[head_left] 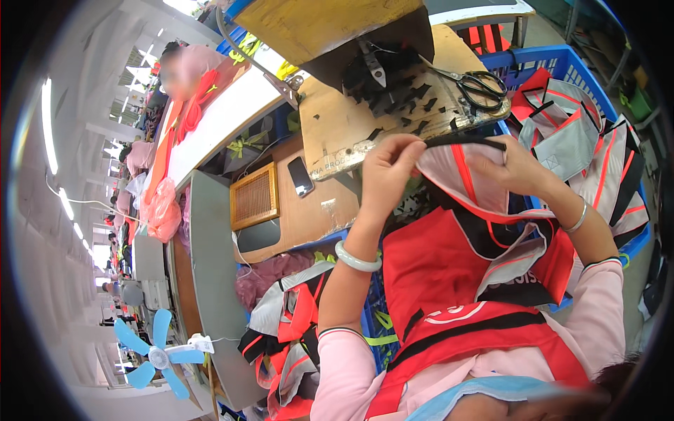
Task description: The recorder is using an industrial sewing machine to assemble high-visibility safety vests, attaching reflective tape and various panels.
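Head view, and centre stage is a fabric piece [439, 170], pale grey in the body, a bright orange-red stripe down its face, black binding along the top edge and more orange-red trim curving round below. It's up in front of the chest, just off the near edge of the wooden table [330, 130], with its lower folds drooping toward the red apron [432, 256]. Look at that top edge, drawn out between the two hands! On one end, the left hand [390, 168] is closed down to a tight pinch, thumb against bent fingers, clamped on the black binding. Over at the other end, the right hand [518, 165] is partly closed, its fingers curled against the grey face, gripping the cloth by its corner. Both forearms rise from below with elbows bent, wrists well apart, the left standing nearly upright with a pale bangle [358, 257], the right slanting inward with a thin silvery one. Just beyond, black scraps [420, 91] litter the tabletop, black-handled scissors [480, 91] lie by its right side, and a blue crate [602, 78] brims with similar grey, black and red pieces.
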{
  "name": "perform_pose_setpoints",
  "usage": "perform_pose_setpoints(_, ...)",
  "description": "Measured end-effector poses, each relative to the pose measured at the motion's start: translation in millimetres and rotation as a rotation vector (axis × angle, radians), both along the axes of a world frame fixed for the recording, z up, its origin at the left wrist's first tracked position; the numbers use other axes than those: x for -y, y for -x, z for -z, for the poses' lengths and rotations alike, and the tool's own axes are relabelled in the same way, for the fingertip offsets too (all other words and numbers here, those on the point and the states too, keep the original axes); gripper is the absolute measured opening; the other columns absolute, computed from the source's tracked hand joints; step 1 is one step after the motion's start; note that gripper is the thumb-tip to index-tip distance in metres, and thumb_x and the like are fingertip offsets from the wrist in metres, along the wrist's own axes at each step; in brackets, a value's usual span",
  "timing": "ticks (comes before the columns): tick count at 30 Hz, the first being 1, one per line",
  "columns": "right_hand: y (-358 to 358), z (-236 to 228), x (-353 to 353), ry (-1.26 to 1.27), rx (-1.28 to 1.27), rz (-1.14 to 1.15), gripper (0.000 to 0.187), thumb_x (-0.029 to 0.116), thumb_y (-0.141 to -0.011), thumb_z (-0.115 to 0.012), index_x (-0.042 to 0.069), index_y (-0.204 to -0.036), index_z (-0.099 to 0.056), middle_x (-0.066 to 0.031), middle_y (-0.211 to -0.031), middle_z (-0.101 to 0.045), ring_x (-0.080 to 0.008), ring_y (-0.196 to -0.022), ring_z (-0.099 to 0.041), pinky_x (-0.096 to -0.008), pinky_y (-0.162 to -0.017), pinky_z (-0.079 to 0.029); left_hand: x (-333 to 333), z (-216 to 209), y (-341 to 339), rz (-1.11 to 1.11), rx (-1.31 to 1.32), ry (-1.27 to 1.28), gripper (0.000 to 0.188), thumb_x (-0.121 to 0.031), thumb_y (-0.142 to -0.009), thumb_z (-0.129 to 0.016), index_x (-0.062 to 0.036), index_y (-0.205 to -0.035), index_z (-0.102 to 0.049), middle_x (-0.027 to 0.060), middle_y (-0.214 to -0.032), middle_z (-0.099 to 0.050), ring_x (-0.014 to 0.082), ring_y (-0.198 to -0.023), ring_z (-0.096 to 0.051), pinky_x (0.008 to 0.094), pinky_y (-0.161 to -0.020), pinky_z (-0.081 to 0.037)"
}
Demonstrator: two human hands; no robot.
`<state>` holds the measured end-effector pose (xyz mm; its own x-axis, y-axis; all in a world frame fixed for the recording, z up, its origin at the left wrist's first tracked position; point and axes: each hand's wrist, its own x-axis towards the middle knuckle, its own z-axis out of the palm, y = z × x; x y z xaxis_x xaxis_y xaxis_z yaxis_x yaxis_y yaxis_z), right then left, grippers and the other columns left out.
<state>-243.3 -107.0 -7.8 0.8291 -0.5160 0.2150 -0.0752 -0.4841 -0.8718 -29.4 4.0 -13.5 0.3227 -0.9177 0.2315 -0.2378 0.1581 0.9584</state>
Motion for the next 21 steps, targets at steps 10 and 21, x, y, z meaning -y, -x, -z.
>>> perform_pose_setpoints(10, -30.9, 29.1, 37.9, 0.142, -0.061, 0.426, 0.048, 0.035, -0.088, -0.064, -0.010, -0.070, -0.058, -0.0244, -0.062, -0.056, -0.0277, -0.056, -0.053, -0.0418, -0.055, -0.042, 37.0, 26.2, -29.5, -0.131, -0.436, -0.091, 0.020, -0.018, -0.092, -0.063, 0.0013, -0.097, -0.062, 0.0047, -0.075, -0.062, 0.0111, -0.061, -0.059, 0.0227, -0.052, -0.048)
perform_pose_setpoints(21, -68.4, 41.1, 65.5, 0.081, -0.024, 0.380, 0.046, 0.033, -0.090, -0.058, -0.011, -0.075, -0.057, -0.0257, -0.064, -0.056, -0.0343, -0.057, -0.056, -0.0421, -0.058, -0.045, 81.0, 33.2, -50.8, -0.232, -0.703, -0.024, 0.012, -0.015, -0.087, -0.065, -0.0048, -0.085, -0.058, -0.0006, -0.062, -0.053, 0.0069, -0.050, -0.046, 0.0221, -0.043, -0.034)
